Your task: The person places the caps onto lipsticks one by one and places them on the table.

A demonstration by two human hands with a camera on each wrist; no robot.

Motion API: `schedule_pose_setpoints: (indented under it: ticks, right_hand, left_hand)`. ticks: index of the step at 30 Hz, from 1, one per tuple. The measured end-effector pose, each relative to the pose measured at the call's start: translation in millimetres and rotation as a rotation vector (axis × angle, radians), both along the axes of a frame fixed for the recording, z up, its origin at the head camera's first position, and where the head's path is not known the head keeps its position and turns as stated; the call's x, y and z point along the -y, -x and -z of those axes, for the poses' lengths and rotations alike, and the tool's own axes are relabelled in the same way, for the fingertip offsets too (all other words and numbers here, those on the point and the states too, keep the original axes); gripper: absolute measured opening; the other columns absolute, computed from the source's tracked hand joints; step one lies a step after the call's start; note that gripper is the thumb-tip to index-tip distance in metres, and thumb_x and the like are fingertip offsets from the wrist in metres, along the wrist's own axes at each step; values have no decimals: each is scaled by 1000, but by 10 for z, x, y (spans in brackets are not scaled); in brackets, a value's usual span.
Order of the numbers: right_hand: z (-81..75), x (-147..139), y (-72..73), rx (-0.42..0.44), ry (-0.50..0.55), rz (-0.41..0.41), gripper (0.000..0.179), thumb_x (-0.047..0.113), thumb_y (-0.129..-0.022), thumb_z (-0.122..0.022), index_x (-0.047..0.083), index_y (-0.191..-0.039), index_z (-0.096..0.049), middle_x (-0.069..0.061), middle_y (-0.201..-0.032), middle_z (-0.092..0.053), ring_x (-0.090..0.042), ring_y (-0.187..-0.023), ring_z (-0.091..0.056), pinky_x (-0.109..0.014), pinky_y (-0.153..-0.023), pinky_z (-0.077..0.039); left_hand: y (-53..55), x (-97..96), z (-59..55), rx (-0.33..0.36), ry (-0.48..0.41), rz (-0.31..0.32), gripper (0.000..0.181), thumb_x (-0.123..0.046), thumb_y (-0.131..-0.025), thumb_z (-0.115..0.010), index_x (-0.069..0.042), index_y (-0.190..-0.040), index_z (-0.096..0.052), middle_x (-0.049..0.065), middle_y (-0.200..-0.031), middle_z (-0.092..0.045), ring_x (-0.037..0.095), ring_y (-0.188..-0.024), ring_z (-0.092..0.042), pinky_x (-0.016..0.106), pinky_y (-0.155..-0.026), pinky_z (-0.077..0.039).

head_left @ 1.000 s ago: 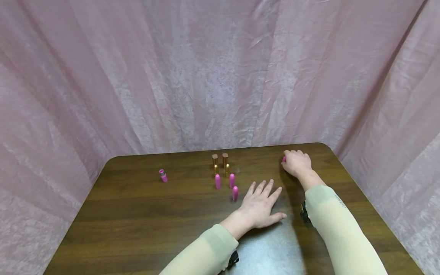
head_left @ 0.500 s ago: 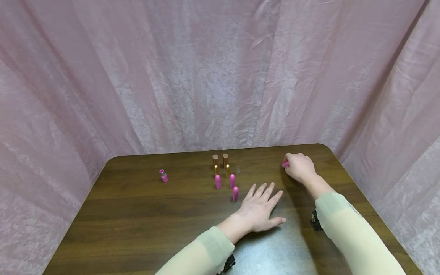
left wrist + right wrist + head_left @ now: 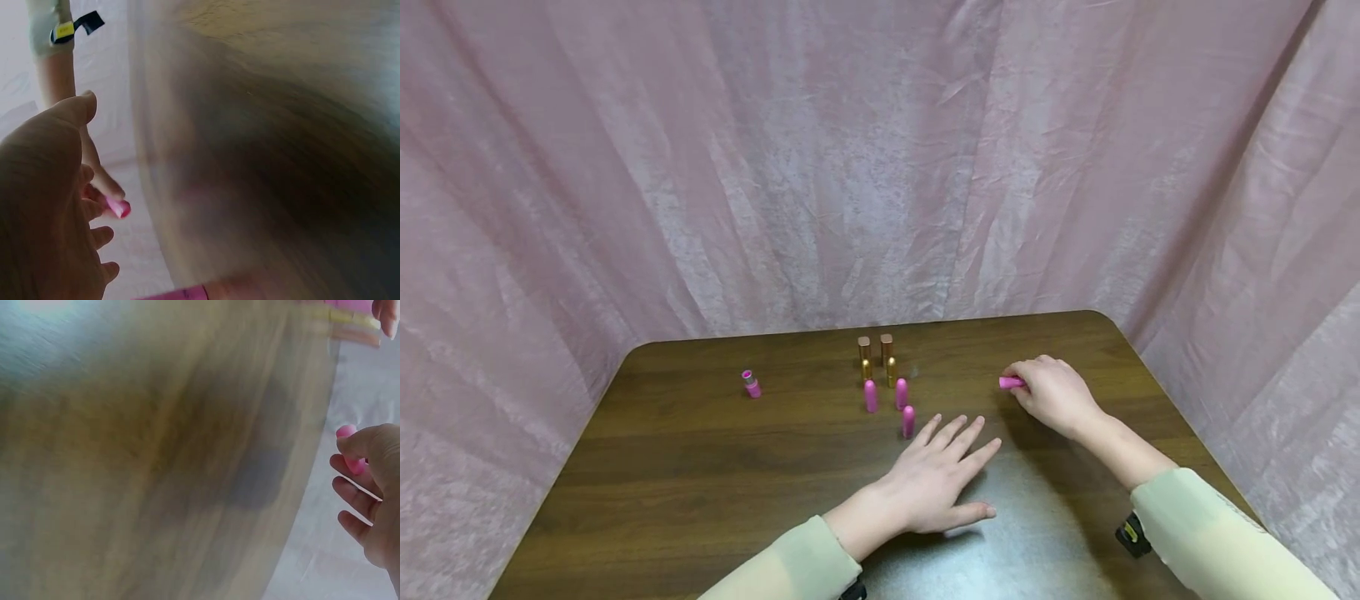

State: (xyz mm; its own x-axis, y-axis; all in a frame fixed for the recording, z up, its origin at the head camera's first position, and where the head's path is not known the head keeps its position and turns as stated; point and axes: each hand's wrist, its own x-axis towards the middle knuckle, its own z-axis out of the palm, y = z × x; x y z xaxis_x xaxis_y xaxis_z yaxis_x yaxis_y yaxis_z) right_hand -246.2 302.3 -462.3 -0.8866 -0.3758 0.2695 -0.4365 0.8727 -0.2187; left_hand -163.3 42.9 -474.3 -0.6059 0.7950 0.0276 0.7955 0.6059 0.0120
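Observation:
In the head view my right hand (image 3: 1060,398) pinches a small pink lipstick tube (image 3: 1011,382) between thumb and fingers, above the right side of the table. The right wrist view shows the pink tube (image 3: 345,432) between thumb and index finger, its middle partly hidden. Fingers spread, my left hand (image 3: 928,483) hovers palm down over the table's front middle, holding nothing. Just beyond its fingertips stand three upright pink lipstick tubes, the nearest tube (image 3: 908,422) closest to the hand.
Behind the pink tubes stand two slim gold tubes (image 3: 891,372) and two copper-coloured square-topped tubes (image 3: 887,348). At the left lies or leans a pink tube with a silver band (image 3: 751,384). A pink curtain (image 3: 850,167) borders the wooden table (image 3: 700,475).
My right hand has come nearer and lower in the head view, carrying the pink lipstick tube. My left hand has drifted slightly toward me and left, still spread. The standing tubes stay in place.

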Motion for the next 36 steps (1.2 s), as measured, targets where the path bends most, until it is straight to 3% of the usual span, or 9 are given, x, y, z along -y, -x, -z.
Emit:
schedule_pose_setpoints:
  ticks: [7,22,28,36]
  right_hand:
    - [-10,104,-261,-61,12,-88,22,9,-84,-83,14,-104,-76,0,-102,-72,-27,-98,-65,-51,-83,-52]
    - [-23,382,-567,-70,42,-194,27,11,-81,-87,16,-104,-75,6,-99,-72,-17,-96,-65,-44,-87,-52]
    - [31,561,-674,-102,64,-282,23,13,-82,-87,18,-101,-75,12,-95,-71,-13,-93,-65,-41,-85,-52]
    - [115,777,-754,-112,78,-372,19,17,-83,-85,21,-98,-74,15,-93,-70,-10,-92,-64,-37,-83,-52]
  left_hand:
    - [-61,285,-40,-30,-36,7,85,-74,-97,-40,-25,-165,-21,7,-171,-10,28,-156,-11,53,-123,-9]
    - [-84,792,-83,-47,-112,-11,86,-71,-98,-44,-22,-165,-21,9,-171,-9,30,-156,-11,55,-122,-12]
    - [-128,1159,-21,-10,-146,-72,85,-67,-98,-51,-22,-164,-23,8,-170,-12,30,-155,-15,57,-122,-12]
    - [-155,1598,14,53,-131,-199,82,-67,-99,-47,-20,-163,-28,9,-170,-16,30,-155,-16,56,-122,-9]
